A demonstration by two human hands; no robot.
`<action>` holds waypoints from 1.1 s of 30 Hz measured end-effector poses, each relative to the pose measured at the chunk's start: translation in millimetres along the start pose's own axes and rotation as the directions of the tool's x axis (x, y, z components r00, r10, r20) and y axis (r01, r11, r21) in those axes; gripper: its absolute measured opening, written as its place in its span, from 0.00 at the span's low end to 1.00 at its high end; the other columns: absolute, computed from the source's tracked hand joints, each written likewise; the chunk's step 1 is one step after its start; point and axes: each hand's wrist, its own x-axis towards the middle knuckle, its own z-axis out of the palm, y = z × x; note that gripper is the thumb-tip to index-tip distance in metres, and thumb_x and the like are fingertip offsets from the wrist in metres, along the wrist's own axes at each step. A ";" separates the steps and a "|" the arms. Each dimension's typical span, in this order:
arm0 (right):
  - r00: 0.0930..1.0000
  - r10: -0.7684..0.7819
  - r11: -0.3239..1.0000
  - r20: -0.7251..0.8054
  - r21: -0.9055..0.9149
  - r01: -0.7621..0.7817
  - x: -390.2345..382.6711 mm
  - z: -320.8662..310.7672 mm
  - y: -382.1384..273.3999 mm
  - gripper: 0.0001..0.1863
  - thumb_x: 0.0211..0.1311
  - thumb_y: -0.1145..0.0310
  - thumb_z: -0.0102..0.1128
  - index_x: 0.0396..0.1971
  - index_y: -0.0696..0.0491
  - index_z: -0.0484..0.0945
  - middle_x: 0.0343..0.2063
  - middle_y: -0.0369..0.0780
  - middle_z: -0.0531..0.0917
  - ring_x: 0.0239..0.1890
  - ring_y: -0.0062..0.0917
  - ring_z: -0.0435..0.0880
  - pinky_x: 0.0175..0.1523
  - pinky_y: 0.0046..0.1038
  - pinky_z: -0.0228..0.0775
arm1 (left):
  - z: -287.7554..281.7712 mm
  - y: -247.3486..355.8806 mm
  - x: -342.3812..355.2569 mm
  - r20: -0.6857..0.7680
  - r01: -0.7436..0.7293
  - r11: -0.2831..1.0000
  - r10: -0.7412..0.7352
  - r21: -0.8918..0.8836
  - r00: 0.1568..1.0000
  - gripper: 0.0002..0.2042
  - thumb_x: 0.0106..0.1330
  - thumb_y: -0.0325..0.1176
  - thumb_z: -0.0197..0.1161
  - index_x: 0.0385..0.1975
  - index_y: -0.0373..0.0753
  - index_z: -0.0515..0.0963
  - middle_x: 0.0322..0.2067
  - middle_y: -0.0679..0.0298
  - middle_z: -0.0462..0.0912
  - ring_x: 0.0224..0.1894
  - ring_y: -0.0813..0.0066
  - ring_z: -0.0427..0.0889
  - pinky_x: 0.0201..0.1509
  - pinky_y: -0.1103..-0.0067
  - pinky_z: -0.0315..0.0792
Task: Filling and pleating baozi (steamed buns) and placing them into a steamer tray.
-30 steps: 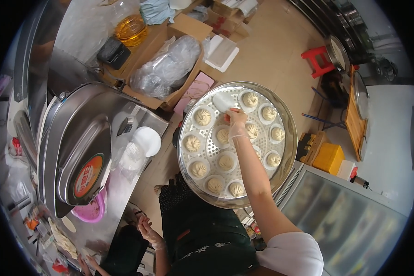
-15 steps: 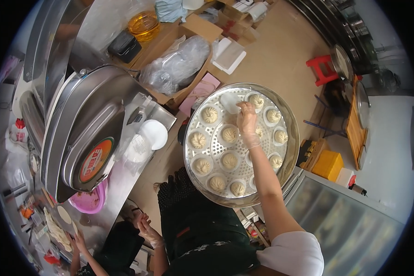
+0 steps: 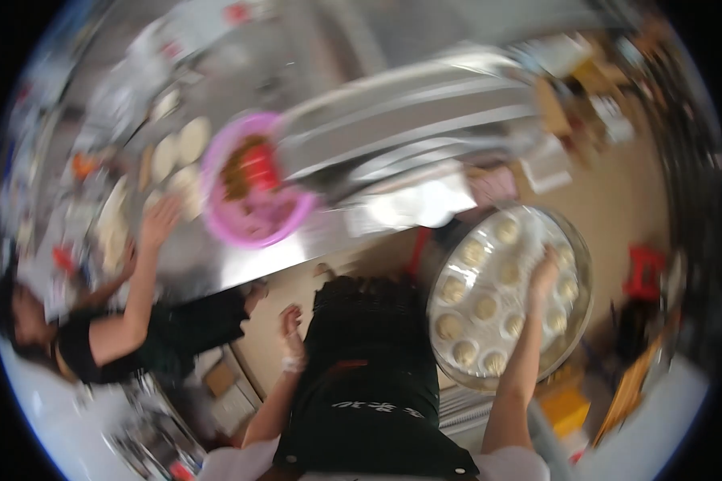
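My right hand (image 3: 544, 268) is over a round perforated steel steamer tray (image 3: 440, 280) at the right, among pleated buns (image 3: 484, 307) on paper liners. The hand is smeared by motion, so I cannot tell whether it touches or grips anything. My left hand (image 3: 291, 337), in a clear glove, hangs beside my dark apron (image 3: 353, 329) with loosely curled, parted fingers and nothing in it.
A steel counter (image 3: 249, 264) holds a pink basin (image 3: 217, 200) with filling, dough rounds (image 3: 167, 156) and steel equipment (image 3: 401, 112). A co-worker (image 3: 112, 341) reaches over it at the left. A red stool (image 3: 646, 272) and yellow crate (image 3: 561, 410) lie to the right.
My view has swung toward the counter, so the tray now sits lower right and more of the co-worker shows. My right hand stays over the tray.
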 end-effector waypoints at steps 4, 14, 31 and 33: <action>0.989 -0.040 0.979 0.143 0.204 0.010 -48.7 -15.7 -55.6 0.17 0.63 0.80 0.49 0.52 0.61 0.76 0.43 0.44 0.83 0.44 0.28 0.81 0.51 0.29 0.73 | -11.0 2.5 -0.4 -0.107 -0.035 0.999 0.031 -0.036 0.994 0.13 0.75 0.36 0.49 0.48 0.36 0.76 0.43 0.62 0.81 0.45 0.73 0.80 0.49 0.75 0.74; 0.420 -0.422 0.835 0.803 0.525 -0.164 -249.8 50.2 -327.0 0.12 0.66 0.77 0.56 0.48 0.56 0.78 0.43 0.39 0.84 0.41 0.21 0.84 0.45 0.22 0.75 | -88.9 29.3 75.9 -0.198 -0.022 0.950 -0.042 -0.313 0.979 0.13 0.74 0.33 0.50 0.46 0.31 0.76 0.42 0.60 0.81 0.46 0.73 0.79 0.53 0.77 0.71; 0.481 -0.553 0.809 0.681 0.577 0.112 -238.6 339.6 -706.4 0.19 0.57 0.65 0.67 0.47 0.58 0.80 0.39 0.39 0.85 0.42 0.22 0.81 0.52 0.24 0.72 | -229.8 88.0 258.0 -0.283 -0.150 0.803 -0.024 -0.577 0.959 0.13 0.74 0.36 0.52 0.47 0.33 0.78 0.43 0.63 0.83 0.44 0.77 0.79 0.49 0.80 0.71; 0.561 -0.655 0.754 0.507 0.495 0.432 -222.7 396.3 -721.7 0.19 0.52 0.62 0.69 0.40 0.58 0.82 0.33 0.42 0.85 0.36 0.26 0.83 0.45 0.27 0.73 | -228.9 86.2 267.1 -0.259 -0.112 0.813 -0.049 -0.571 0.965 0.14 0.74 0.36 0.51 0.47 0.34 0.78 0.42 0.63 0.83 0.44 0.77 0.79 0.49 0.80 0.71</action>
